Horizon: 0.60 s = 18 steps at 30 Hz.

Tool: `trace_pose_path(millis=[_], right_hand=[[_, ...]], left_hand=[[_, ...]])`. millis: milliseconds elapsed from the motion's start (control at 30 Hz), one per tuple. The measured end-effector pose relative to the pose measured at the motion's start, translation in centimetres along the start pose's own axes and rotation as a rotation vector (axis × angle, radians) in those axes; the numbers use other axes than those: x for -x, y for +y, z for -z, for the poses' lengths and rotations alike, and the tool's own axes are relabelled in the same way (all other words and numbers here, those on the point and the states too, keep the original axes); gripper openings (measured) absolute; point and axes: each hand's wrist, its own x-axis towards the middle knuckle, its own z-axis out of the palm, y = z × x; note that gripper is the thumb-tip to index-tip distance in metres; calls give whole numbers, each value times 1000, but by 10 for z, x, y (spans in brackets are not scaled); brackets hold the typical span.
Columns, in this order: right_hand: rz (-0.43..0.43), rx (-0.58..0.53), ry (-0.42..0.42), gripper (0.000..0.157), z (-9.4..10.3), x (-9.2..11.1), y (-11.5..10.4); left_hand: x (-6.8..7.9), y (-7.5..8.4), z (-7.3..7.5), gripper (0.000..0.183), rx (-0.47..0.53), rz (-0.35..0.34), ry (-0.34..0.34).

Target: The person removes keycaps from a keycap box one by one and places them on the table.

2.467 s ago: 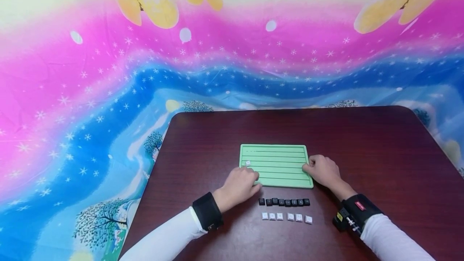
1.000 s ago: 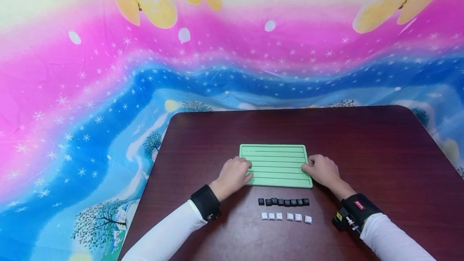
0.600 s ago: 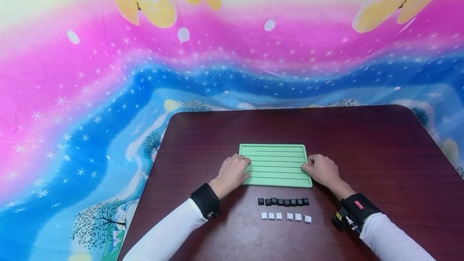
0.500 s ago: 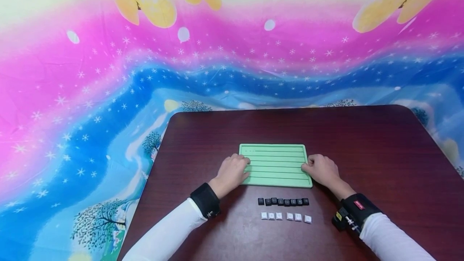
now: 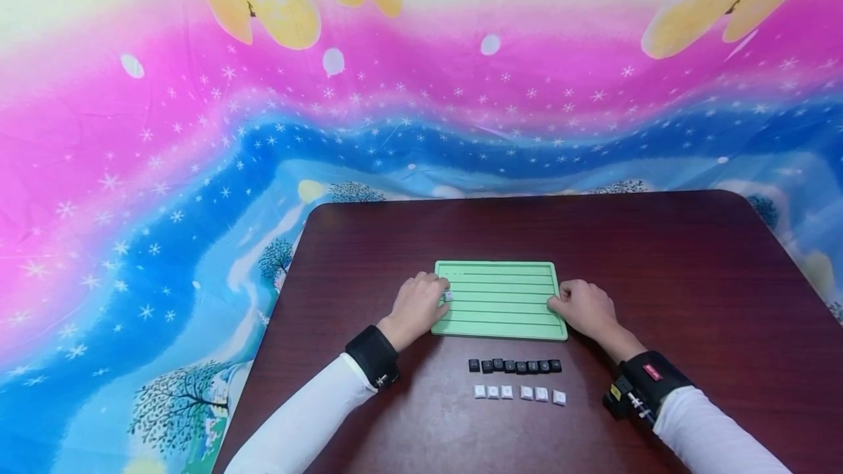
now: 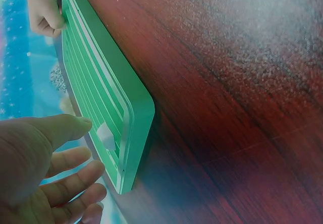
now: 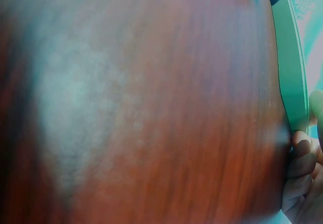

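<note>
A light-green tray [image 5: 503, 301] with raised rims and lengthwise ridges lies on the table. Inside its left end sits a single white keycap [image 6: 106, 136]. My left hand [image 5: 416, 307] is beside that end, thumb and fingers spread apart and relaxed close to the keycap, holding nothing. At the opposite end, my right hand [image 5: 585, 308] grips the tray's right edge, its thumb over the rim and its fingers curled against the side, as the right wrist view shows.
Closer to me than the tray runs a row of several black keycaps [image 5: 522, 367]. Nearer still is a row of several white keycaps [image 5: 506, 391]. The dark red-brown table [image 5: 632, 240] ends at the back before a printed cloth [image 5: 421, 93].
My left hand has moved left and away from me, from the tray's near-left corner to its left side. It covered the white keycap, which now shows again. The right hand keeps its grip.
</note>
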Motion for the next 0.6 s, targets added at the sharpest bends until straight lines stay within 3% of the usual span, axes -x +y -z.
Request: trace_pose_path(millis=[600], right_hand=[[9, 0, 8, 38, 1, 0, -1]], left_hand=[[-8, 3, -9, 11, -38, 17, -38]])
